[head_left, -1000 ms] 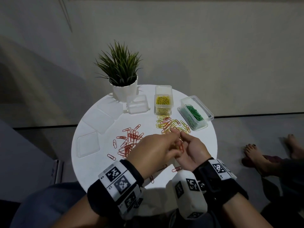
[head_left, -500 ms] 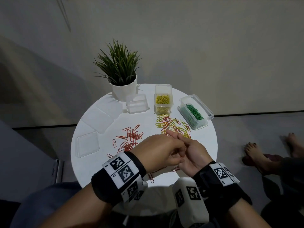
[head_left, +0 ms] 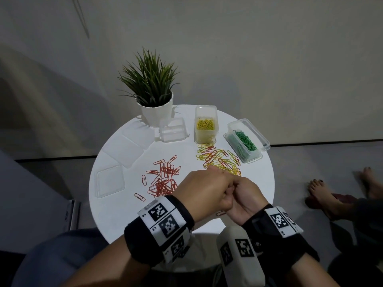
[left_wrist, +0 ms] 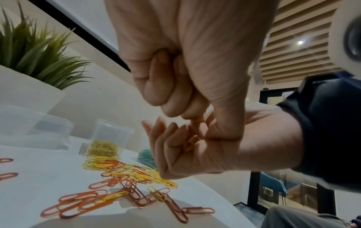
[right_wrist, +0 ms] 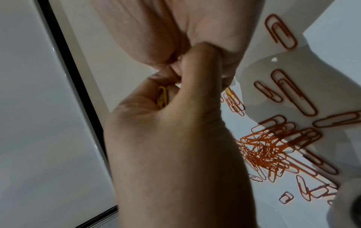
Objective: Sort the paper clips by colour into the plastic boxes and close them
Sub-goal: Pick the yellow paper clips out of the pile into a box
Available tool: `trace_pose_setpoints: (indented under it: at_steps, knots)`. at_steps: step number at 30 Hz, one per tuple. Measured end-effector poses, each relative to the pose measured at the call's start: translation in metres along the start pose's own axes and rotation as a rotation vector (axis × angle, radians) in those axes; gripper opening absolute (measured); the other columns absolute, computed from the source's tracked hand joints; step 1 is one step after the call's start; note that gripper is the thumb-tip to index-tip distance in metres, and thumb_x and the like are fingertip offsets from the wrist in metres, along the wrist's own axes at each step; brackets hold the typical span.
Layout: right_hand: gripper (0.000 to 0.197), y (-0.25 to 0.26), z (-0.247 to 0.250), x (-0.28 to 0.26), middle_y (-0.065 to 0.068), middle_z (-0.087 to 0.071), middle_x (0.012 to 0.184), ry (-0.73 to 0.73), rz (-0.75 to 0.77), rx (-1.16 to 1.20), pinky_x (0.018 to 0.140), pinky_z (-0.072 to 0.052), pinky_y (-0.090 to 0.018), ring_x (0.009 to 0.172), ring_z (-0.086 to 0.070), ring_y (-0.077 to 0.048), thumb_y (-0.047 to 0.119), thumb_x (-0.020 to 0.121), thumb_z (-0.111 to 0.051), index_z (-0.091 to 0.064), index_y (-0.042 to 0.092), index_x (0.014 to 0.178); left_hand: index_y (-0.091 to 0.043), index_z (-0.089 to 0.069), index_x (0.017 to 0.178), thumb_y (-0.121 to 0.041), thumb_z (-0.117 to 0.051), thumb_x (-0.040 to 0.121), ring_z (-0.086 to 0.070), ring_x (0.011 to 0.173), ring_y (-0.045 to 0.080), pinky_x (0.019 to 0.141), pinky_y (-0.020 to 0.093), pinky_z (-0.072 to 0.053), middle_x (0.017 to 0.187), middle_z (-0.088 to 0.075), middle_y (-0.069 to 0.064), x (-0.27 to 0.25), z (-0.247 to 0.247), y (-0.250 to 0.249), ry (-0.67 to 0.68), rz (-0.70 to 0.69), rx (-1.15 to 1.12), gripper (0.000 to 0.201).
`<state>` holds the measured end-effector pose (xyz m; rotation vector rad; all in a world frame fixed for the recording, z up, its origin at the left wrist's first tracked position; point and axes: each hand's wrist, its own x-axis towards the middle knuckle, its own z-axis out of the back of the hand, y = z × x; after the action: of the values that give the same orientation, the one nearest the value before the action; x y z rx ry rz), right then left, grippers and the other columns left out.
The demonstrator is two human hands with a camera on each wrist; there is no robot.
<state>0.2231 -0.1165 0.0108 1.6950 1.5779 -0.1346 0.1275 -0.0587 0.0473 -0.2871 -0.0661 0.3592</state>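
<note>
Round white tabletop (head_left: 116, 214) against a plain grey wall, dim light. Potted plant (head_left: 152, 94) at the far edge, empty clear box (head_left: 173, 131) just beside it. Box of yellow clips (head_left: 205, 126) and box of green clips (head_left: 245, 140) toward the far right edge, both lidless. Three flat lids (head_left: 108, 181) lie along the left edge. Loose red clips (head_left: 163, 179) mid-tabletop; a mixed yellow-and-red pile (head_left: 217, 157) sits just in front of the yellow box.

Both hands meet above the near edge. Right hand (head_left: 244, 198) is palm-up and cupped, fingers curled round a few yellow clips (right_wrist: 162, 98). Left hand (head_left: 204, 191) is curled over it, fingertips pressed into that palm; cannot tell if it pinches a clip.

Handling guess: clips are light, stiff wire with a slick coating, and they hook into each other, so take one by its long side between thumb and forefinger. Boxes look like thin, light plastic; steady the wall when pressing lids.

No brands or readable words; only black-and-white square marker tags on both wristbands (head_left: 163, 219).
</note>
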Motion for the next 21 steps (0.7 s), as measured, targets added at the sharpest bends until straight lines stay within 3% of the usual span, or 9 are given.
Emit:
trace_pose_setpoints:
  at_steps: [2,6,8,11,13,15,18,20,21]
  knots:
    - [0.033,0.001,-0.003,-0.001,-0.016,-0.066,0.102,-0.011,0.012,-0.018,0.076,-0.055,-0.029,0.085,-0.066,-0.022,0.007,0.095,-0.037,-0.061,0.004,0.117,-0.023,-0.055,0.106,-0.027,-0.048,0.091,-0.061,0.084,0.030,0.059,0.029,-0.028,0.089,-0.063,0.005,0.000,0.001,-0.001,-0.024,-0.003,0.019,0.018]
    - [0.027,0.004,-0.007,-0.006,-0.018,-0.066,0.096,-0.029,0.041,-0.013,0.087,-0.050,-0.033,0.087,-0.064,-0.025,0.009,0.097,-0.040,-0.063,0.002,0.110,-0.024,-0.056,0.106,-0.030,-0.045,0.094,-0.063,0.087,0.028,0.060,0.029,-0.032,0.093,-0.066,0.004,-0.003,0.001,0.002,-0.046,0.001,-0.004,0.018]
    - [0.027,0.005,-0.007,-0.006,-0.014,-0.067,0.079,-0.060,0.050,0.010,0.066,-0.055,-0.026,0.070,-0.066,-0.020,0.012,0.099,-0.038,-0.063,0.002,0.102,-0.026,-0.058,0.113,-0.035,-0.044,0.097,-0.061,0.095,0.024,0.064,0.028,-0.033,0.101,-0.066,0.001,-0.004,0.004,0.006,-0.022,-0.029,0.004,0.023]
    - [0.026,0.003,-0.009,-0.007,-0.006,-0.057,0.062,-0.101,0.055,0.018,0.041,-0.043,-0.018,0.049,-0.054,-0.013,0.013,0.098,-0.039,-0.059,0.006,0.084,-0.028,-0.061,0.112,-0.034,-0.046,0.097,-0.062,0.093,0.022,0.061,0.027,-0.030,0.102,-0.066,0.000,-0.006,0.007,0.008,-0.022,-0.110,0.128,0.022]
    - [0.029,-0.001,-0.008,-0.006,-0.006,-0.051,0.062,-0.102,0.070,-0.009,0.047,-0.043,-0.021,0.051,-0.051,-0.014,0.011,0.099,-0.038,-0.054,0.007,0.075,-0.026,-0.068,0.089,-0.029,-0.065,0.083,-0.064,0.067,0.020,0.047,0.023,-0.019,0.078,-0.067,-0.002,-0.007,0.013,0.005,0.004,-0.160,0.186,0.008]
    - [0.031,-0.003,-0.007,-0.007,-0.006,-0.050,0.062,-0.089,0.076,-0.037,0.055,-0.041,-0.025,0.054,-0.050,-0.015,0.011,0.099,-0.038,-0.052,0.008,0.071,-0.025,-0.068,0.070,-0.026,-0.080,0.062,-0.056,0.045,0.016,0.043,0.020,-0.005,0.058,-0.061,-0.005,-0.007,0.009,0.007,0.001,-0.204,0.260,0.015]
    - [0.026,-0.002,-0.009,-0.009,-0.010,-0.054,0.070,-0.057,0.070,-0.043,0.060,-0.045,-0.026,0.064,-0.055,-0.018,0.008,0.096,-0.038,-0.055,0.005,0.077,-0.026,-0.068,0.078,-0.028,-0.072,0.070,-0.053,0.045,0.013,0.041,0.020,-0.021,0.058,-0.059,-0.007,-0.008,0.002,0.009,-0.135,-0.223,0.162,0.008]
    - [0.024,0.000,-0.009,-0.007,-0.015,-0.058,0.083,-0.064,0.096,-0.034,0.071,-0.047,-0.028,0.078,-0.057,-0.022,0.005,0.095,-0.037,-0.058,-0.002,0.089,-0.032,-0.067,0.089,-0.036,-0.056,0.082,-0.048,0.047,0.005,0.044,0.020,-0.035,0.055,-0.053,-0.009,-0.012,0.010,0.012,-0.286,-0.101,-0.123,0.014]
    - [0.024,0.001,-0.009,-0.006,-0.015,-0.058,0.083,-0.088,0.106,-0.052,0.070,-0.044,-0.027,0.076,-0.055,-0.021,0.006,0.095,-0.037,-0.059,-0.003,0.091,-0.033,-0.064,0.091,-0.040,-0.052,0.083,-0.043,0.047,0.003,0.047,0.020,-0.037,0.052,-0.045,-0.010,-0.014,0.015,0.017,-0.352,-0.035,-0.237,0.015]
